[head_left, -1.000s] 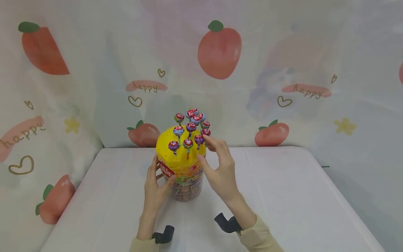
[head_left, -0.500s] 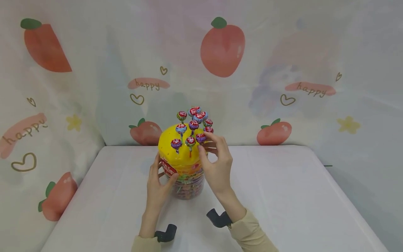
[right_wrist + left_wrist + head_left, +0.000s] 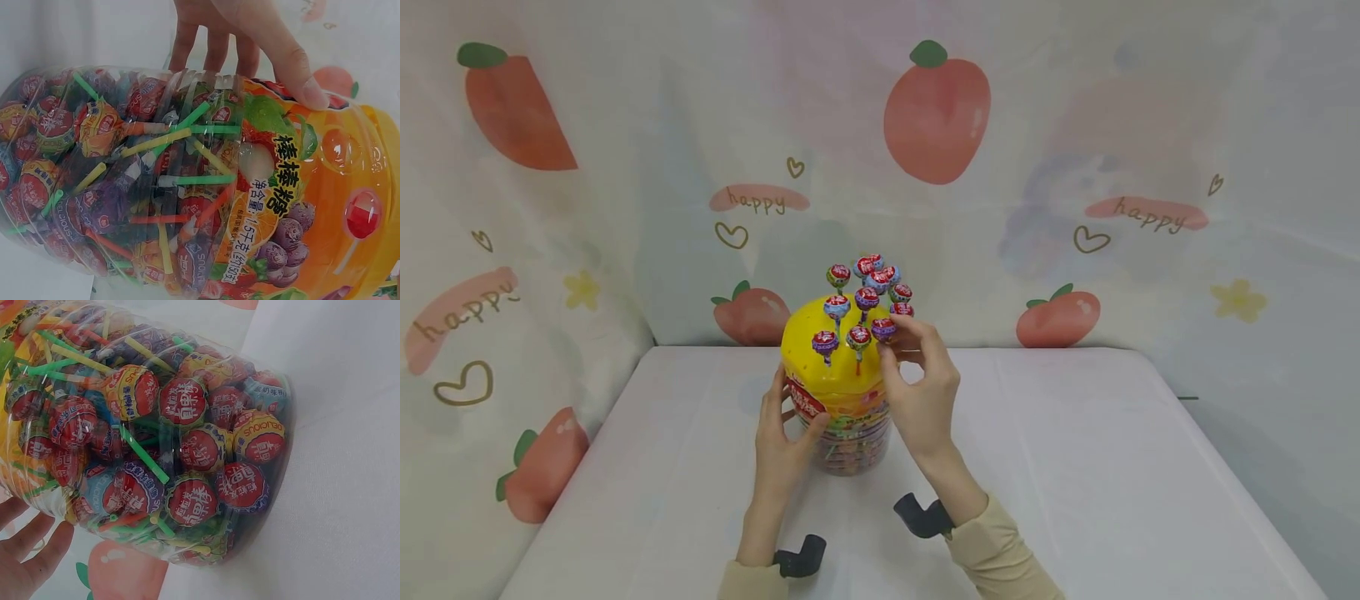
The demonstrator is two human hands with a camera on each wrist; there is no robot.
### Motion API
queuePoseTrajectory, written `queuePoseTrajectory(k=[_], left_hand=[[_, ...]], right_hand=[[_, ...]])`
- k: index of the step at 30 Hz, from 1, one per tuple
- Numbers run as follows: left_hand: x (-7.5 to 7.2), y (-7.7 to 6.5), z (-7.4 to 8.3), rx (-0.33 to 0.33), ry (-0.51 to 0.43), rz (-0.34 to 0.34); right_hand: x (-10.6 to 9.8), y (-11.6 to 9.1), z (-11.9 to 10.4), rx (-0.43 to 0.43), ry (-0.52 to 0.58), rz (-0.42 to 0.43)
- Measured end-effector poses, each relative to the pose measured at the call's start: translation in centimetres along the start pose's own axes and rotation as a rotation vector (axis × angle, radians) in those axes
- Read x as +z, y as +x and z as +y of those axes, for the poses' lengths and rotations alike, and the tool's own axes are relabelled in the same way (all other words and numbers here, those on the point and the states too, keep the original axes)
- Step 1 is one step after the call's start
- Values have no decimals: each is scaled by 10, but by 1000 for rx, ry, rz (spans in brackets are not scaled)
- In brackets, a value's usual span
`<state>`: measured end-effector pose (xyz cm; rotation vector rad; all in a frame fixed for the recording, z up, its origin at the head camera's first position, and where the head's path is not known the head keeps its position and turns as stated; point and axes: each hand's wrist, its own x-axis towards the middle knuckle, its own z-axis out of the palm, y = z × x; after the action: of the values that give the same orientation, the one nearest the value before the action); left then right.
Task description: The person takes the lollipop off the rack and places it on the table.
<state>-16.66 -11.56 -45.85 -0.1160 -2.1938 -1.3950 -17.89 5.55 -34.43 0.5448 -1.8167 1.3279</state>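
A clear plastic jar (image 3: 850, 450) packed with wrapped lollipops stands upright on the white table, under a yellow lid (image 3: 801, 337). Several lollipops stick up out of the lid. My left hand (image 3: 781, 446) grips the jar's left side, thumb on the front below the lid. In the right wrist view the left thumb (image 3: 300, 75) presses the orange fruit label (image 3: 300, 206). My right hand (image 3: 925, 396) pinches a purple-wrapped lollipop (image 3: 883, 330) at the lid's front right between thumb and index finger. Its stick is hidden. Beside it stands a green-wrapped lollipop (image 3: 858, 337).
The white table (image 3: 1060, 467) extends on both sides of the jar. Behind it hangs a pale backdrop (image 3: 850, 108) printed with red fruit and "happy" lettering. A black curved mount (image 3: 801, 557) is strapped at the left wrist, another black mount (image 3: 922, 517) at the right.
The right thumb and index finger have closed in around the purple lollipop from a wider spread. My left hand keeps its hold on the jar. The whole view has shifted slightly.
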Motion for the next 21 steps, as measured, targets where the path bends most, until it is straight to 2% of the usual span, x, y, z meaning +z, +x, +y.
queuePoseTrajectory(k=[10,21], left_hand=[[0,0,1,-7,-5,-4],[0,-1,2,-20,-18,-7]], right_hand=[[-2,7,-1,-43,30,40],[-16,10,-5,9,74,96]])
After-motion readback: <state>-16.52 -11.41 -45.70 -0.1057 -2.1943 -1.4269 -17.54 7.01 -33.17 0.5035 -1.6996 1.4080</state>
